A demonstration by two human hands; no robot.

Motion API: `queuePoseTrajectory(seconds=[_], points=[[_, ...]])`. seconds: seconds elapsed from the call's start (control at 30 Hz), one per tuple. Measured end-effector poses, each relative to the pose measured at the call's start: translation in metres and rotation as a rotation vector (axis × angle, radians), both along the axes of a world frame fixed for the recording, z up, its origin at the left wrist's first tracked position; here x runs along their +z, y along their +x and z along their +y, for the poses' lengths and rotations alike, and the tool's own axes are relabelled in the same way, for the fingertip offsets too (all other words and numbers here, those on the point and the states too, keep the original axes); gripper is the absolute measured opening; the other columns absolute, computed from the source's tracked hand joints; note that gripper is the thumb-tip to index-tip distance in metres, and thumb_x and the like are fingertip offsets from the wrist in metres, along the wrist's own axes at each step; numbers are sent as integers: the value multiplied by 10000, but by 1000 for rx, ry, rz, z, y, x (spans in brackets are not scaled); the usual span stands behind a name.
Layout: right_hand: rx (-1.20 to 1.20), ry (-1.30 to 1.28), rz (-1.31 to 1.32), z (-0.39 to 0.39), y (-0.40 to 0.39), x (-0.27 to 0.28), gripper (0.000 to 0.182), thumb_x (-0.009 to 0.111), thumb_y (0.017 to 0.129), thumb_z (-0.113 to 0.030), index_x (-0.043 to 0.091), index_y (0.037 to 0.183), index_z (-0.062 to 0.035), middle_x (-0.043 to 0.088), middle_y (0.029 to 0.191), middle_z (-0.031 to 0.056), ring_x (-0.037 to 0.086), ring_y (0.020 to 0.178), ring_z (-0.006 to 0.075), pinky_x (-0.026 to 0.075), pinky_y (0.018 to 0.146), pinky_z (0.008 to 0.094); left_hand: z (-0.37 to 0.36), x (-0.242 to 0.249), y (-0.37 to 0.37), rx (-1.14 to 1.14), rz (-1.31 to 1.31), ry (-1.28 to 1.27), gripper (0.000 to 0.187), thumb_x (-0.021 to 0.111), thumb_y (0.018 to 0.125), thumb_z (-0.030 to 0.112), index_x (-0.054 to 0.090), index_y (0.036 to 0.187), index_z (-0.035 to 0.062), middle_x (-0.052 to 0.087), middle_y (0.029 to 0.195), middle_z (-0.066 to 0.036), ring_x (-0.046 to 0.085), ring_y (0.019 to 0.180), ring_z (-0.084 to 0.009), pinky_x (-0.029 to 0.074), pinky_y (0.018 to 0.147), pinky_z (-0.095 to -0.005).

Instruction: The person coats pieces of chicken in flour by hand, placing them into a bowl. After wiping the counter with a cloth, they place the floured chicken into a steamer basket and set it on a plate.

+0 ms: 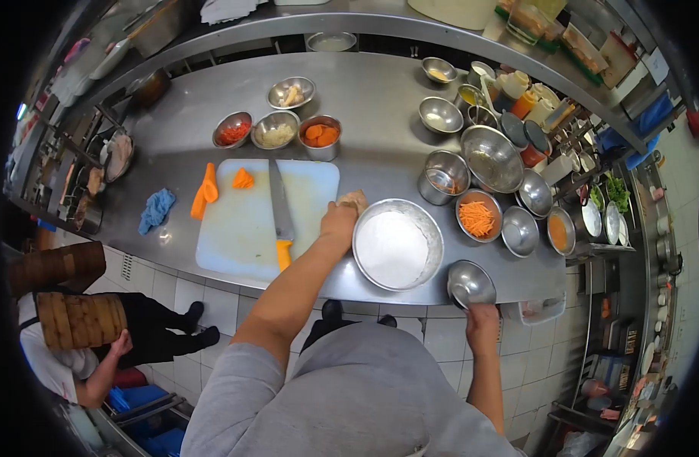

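My left hand [339,218] reaches to the right edge of the cutting board, its fingers closed on a tan, knobbly lump [355,199] whose kind I cannot make out. Right beside it stands a large metal bowl [395,247] of white powder. My right hand [483,324] grips the near rim of a small metal bowl [471,283], tilted at the table's front edge. On the white cutting board [235,221] lie a knife [281,202] with a yellow handle and a carrot piece [243,179]. Longer carrot pieces [205,190] rest at the board's left edge.
Bowls of red pieces [233,131], chopped pale bits [276,131] and carrot chunks [320,135] stand behind the board. Shredded carrot [477,218] fills a bowl at right, among several other bowls. A blue cloth [157,209] lies left. Another person carries bamboo steamers [81,320].
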State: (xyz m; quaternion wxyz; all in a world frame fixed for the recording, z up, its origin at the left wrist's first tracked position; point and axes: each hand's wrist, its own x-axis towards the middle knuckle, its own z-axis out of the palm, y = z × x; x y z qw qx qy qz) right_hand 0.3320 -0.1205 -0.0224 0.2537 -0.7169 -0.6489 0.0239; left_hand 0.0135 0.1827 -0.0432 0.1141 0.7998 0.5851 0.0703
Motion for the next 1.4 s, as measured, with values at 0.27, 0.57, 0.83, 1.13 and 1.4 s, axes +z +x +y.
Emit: queuePoseTrajectory(seconds=[0.27,0.57,0.83,1.13,1.4], points=[[-92,21,-31,44,-61,5,318,762,793,-133,711,1104,-81,610,1216,126,548,1140,348,417,1006,484,-37,23,-26,-81,-34,-232,369,623,876,243,579,1188,51,704,1034,-218,684,999,-351,556,851,-477],[63,260,30,52,-111,29,342,763,794,-153,703,1127,-102,595,1212,130,548,1129,361,430,984,473,-35,19,-83,-280,-304,-600,429,680,851,330,688,1206,89,725,1013,-201,705,911,-352,555,819,-440],[228,190,13,85,-134,45,329,791,778,-211,723,1083,-108,626,1168,97,577,1083,322,466,925,452,-44,18,-51,-171,120,-315,293,647,848,252,725,1100,124,724,994,-132,702,938,-317,563,847,-434],[257,108,147,87,-138,39,278,785,787,-202,721,1037,-99,649,1132,103,586,1082,341,468,929,448,-54,69,-25,-139,11,-407,399,671,831,238,653,1183,51,655,1171,-217,674,1039,-368,557,894,-437],[166,145,61,89,-142,28,248,756,803,-172,714,1041,-118,648,1103,68,567,1107,333,429,965,449,-54,41,-4,-37,67,-449,388,655,870,266,655,1226,112,633,1243,-222,666,1090,-357,558,916,-423]])
